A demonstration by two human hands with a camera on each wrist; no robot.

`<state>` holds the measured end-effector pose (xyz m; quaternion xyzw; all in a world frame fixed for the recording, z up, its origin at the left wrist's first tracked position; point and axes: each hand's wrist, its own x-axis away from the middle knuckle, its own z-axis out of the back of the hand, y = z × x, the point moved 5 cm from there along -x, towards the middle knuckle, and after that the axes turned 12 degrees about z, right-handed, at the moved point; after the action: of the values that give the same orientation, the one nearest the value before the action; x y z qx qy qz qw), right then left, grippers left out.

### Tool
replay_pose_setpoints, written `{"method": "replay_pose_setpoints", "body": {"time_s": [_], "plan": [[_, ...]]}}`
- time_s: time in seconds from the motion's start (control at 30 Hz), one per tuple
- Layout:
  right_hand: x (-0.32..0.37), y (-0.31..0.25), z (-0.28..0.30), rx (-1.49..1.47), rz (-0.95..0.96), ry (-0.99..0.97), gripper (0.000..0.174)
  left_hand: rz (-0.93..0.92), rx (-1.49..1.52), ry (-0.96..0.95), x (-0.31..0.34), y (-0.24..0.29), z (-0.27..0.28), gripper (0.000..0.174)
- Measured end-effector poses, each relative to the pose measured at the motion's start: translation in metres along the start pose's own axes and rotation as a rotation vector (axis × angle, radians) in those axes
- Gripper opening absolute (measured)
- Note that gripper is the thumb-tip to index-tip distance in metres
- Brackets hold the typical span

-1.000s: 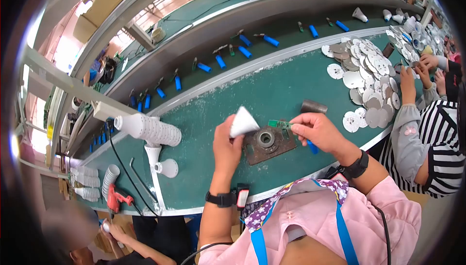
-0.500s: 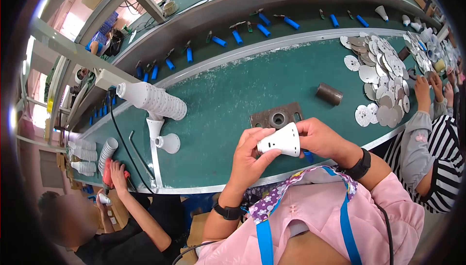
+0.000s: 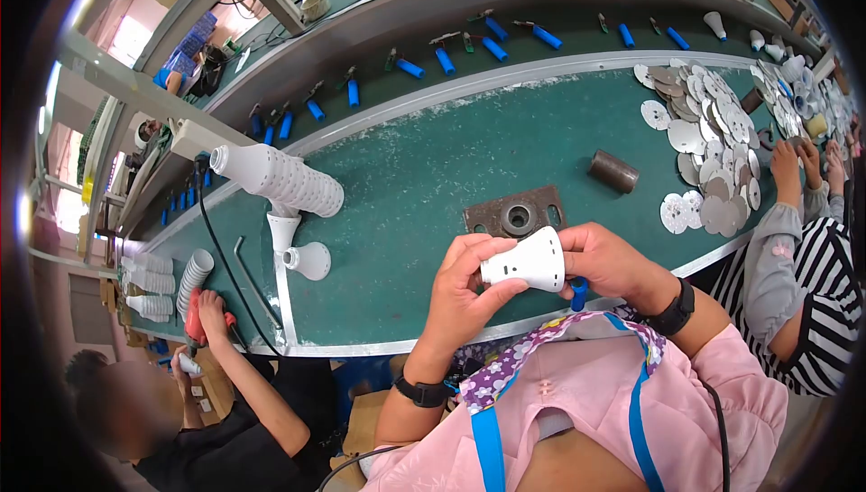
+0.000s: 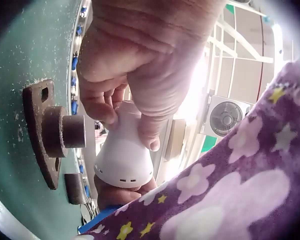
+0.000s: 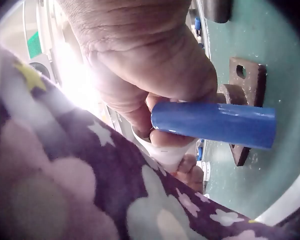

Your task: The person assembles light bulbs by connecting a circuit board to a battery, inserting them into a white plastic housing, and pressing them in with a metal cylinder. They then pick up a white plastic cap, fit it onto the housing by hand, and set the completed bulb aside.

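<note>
A white cone-shaped housing [image 3: 528, 262] is held level between the two hands, above the near edge of the green table. The left hand [image 3: 467, 289] pinches its narrow end between thumb and fingers; in the left wrist view that hand [image 4: 135, 65] grips the housing [image 4: 122, 155] from above. At the wide end, the right hand [image 3: 606, 262] has its fingertips at the opening. A blue cylinder [image 5: 215, 122] hangs by the fingers of the right hand [image 5: 145, 65]; whether it is pinched or hangs on wires is hidden. Behind the housing lies a metal fixture [image 3: 487, 215] with a round socket.
A dark metal tube [image 3: 613, 171] lies right of the fixture. Beyond it are piled round discs [image 3: 713, 131]. Stacked white housings [image 3: 280, 181] stand left, near a bent rod [image 3: 255, 285]. Blue cylinders with green boards line the rear ledge [image 3: 445, 61]. Another person grips a red tool [image 3: 195, 321].
The left hand has turned the housing from tilted upward to level, and the right hand has come to its wide end. The green board seen in the right hand is out of sight.
</note>
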<state>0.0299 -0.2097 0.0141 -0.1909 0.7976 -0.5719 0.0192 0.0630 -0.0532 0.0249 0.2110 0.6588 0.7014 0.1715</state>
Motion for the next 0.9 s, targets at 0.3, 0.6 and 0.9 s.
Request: {"method": "replay_pose_setpoints", "body": {"time_s": [0.3,0.6,0.9], "plan": [[-0.002,0.003,0.001,-0.159,0.082,-0.094,0.028,0.001,0.001,0.008,0.001,0.005,0.003,0.046],[-0.003,-0.014,-0.008,0.080,0.139,-0.082,0.031,0.078,0.065,0.063,0.007,0.004,0.006,0.032],[-0.011,-0.017,-0.012,0.520,0.572,0.002,0.024,0.235,0.435,0.379,0.013,-0.027,0.014,0.022]]}}
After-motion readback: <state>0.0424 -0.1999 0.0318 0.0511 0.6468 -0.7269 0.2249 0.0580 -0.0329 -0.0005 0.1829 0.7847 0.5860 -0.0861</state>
